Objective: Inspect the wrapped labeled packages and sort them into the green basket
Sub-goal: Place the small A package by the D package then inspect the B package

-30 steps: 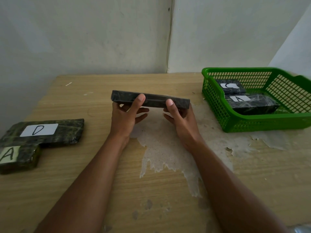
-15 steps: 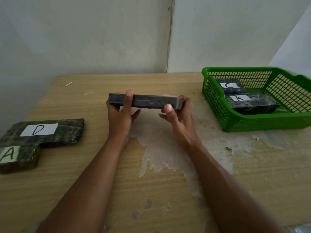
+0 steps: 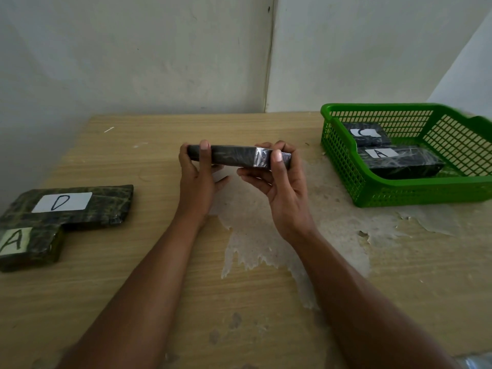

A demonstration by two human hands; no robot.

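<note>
Dark, marbled wrapping is facing the camera edge-on: the held package (image 3: 234, 157) is hanging above the middle of the table (image 3: 159, 275), carried between both hands. The left hand (image 3: 197, 185) is pinching its left end, thumb laid across the near edge and fingers behind, so that grip is clamped on the held package. The right hand (image 3: 283, 190) is taking the right end, thumb pressing up the near edge and fingers curling over the top, and this grip too is closed round it.

Compared with half a second ago, the left end of the held package is lying a little farther right. The right thumb is sitting closer to the end, where a glossy fold of clear film is now catching the light. A second ago it was slanting more steeply down to the right. Its label is turned out of view, so its letter cannot be read.

The green basket (image 3: 415, 194) is standing unmoved at the right of the table, holding the C package (image 3: 367, 134) behind and the basket's A package (image 3: 399, 162) in front, seemingly touching. At the left the D package (image 3: 80, 206) and the loose A package (image 3: 24, 246) are lying flat against each other, as before.
</note>
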